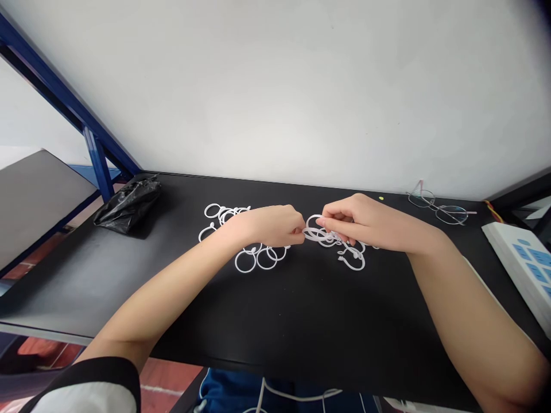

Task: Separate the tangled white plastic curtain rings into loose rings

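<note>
My left hand (pixel 275 225) is closed, thumb and fingers pinched at the edge of a white plastic curtain ring (pixel 310 236). Opposite it, my right hand (pixel 359 221) pinches another thin white ring (pixel 313 218) between thumb and fingertips, above a small cluster of rings. Where the rings between the hands overlap, I cannot tell whether they are linked. A ring with a gap and small knobbed ends (pixel 360 265) lies on the black tabletop (pixel 301 321) below my right hand. More closed-looking rings (pixel 267 268) spread around and partly under my left hand and forearm.
A crumpled black plastic bag (pixel 129 206) lies at the back left, near a blue metal frame (pixel 97 155). Wire-rimmed glasses (pixel 451 215) rest at the back right. A white power strip (pixel 520 264) with blue sockets stands at the right edge. A pale wall rises behind.
</note>
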### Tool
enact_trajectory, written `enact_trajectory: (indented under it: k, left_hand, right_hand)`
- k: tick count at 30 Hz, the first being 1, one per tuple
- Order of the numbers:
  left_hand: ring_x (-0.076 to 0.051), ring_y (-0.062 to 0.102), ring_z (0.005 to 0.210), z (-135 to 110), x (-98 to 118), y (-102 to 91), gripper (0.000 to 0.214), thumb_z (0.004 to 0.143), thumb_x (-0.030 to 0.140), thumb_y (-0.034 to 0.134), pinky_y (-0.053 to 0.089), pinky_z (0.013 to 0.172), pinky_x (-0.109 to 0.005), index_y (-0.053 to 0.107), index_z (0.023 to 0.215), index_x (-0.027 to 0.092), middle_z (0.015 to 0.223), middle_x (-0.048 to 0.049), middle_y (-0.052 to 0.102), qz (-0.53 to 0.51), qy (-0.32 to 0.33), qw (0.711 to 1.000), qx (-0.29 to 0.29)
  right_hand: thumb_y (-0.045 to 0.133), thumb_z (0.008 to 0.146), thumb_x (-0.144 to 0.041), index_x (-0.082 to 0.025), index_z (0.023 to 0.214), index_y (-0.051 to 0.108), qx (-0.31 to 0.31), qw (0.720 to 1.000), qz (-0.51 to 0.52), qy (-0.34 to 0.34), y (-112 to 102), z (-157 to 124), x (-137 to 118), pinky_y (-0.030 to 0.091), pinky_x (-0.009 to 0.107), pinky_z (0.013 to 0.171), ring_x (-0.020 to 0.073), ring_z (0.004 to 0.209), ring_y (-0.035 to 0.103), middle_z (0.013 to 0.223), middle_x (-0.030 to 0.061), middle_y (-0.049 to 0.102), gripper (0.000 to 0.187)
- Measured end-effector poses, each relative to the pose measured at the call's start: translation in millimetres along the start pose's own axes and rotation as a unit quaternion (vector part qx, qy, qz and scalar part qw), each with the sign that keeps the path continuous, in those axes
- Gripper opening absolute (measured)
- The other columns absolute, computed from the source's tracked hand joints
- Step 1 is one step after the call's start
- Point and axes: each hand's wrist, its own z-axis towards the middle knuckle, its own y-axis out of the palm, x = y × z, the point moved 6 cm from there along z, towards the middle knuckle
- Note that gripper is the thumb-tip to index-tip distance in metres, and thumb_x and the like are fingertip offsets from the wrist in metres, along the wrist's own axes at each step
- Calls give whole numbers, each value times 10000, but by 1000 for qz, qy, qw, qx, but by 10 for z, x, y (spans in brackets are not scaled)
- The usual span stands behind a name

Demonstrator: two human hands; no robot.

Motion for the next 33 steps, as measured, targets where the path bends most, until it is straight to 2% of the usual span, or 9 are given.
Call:
enact_trajectory:
  k: [3, 9, 13, 16, 20, 23, 29, 33]
  left_hand:
    - [-105, 241, 425, -15, -24, -2, 307, 811, 267, 415, 183, 464, -315, 258, 560, 186, 521, 1, 358, 9, -16, 1000, -2]
    - [-132, 338, 442, -44, -40, -20, 270, 804, 266, 397, 231, 488, -320, 374, 547, 189, 531, -18, 427, 7, -34, 999, -16]
    - [-115, 261, 423, -43, 9, -1, 272, 798, 233, 402, 205, 477, -325, 327, 540, 187, 511, -2, 377, 5, -32, 999, -20]
    - [-104, 225, 421, -26, 99, 46, 312, 833, 255, 403, 197, 471, -319, 300, 548, 184, 512, 7, 356, 0, -7, 1000, -13]
    - [-101, 261, 420, 21, 192, 170, 317, 864, 262, 414, 216, 477, -309, 382, 559, 179, 527, 7, 401, 7, 27, 999, -33]
    - [-112, 361, 448, 69, 224, 249, 252, 872, 264, 437, 266, 488, -292, 500, 644, 179, 570, 4, 483, -5, 49, 998, -41]
    - [-123, 514, 585, 148, 277, 289, 134, 892, 198, 460, 349, 530, -251, 583, 845, 174, 728, -12, 601, -35, 90, 995, -6]
    - [-129, 579, 703, 137, 284, 144, 122, 900, 194, 472, 404, 617, -240, 591, 900, 165, 841, -34, 642, -61, 126, 988, 69]
  right_hand:
    - [465, 881, -561, -189, 603, 433, 20, 1000, -5, 5, -42, -17, 7, 248, 240, 455, 82, 459, 336, 529, -30, 460, 466]
    - [520, 850, -547, -190, 558, 370, 54, 998, -22, 15, -116, -33, 34, 190, 260, 463, 82, 477, 249, 522, -43, 307, 485]
    - [522, 859, -520, -192, 554, 328, 99, 995, -22, 12, -167, -37, 20, 192, 273, 477, 86, 489, 212, 533, -45, 264, 487]
    - [508, 870, -515, -194, 562, 309, 118, 993, -15, 3, -178, -36, 9, 194, 273, 478, 91, 501, 201, 542, -44, 253, 488]
    - [513, 863, -531, -194, 566, 330, 101, 995, -16, 5, -143, -17, 26, 191, 267, 472, 91, 506, 196, 553, -45, 250, 486]
    - [515, 857, -552, -193, 574, 351, 77, 997, -15, 6, -109, -1, 44, 192, 261, 464, 88, 507, 192, 562, -46, 248, 485]
    - [493, 865, -565, -192, 581, 358, 77, 997, -25, 7, -110, 1, 56, 186, 261, 461, 86, 500, 200, 558, -45, 264, 489]
    - [488, 878, -536, -192, 591, 362, 87, 996, -31, 3, -135, -12, 32, 201, 259, 466, 85, 491, 231, 544, -44, 310, 466]
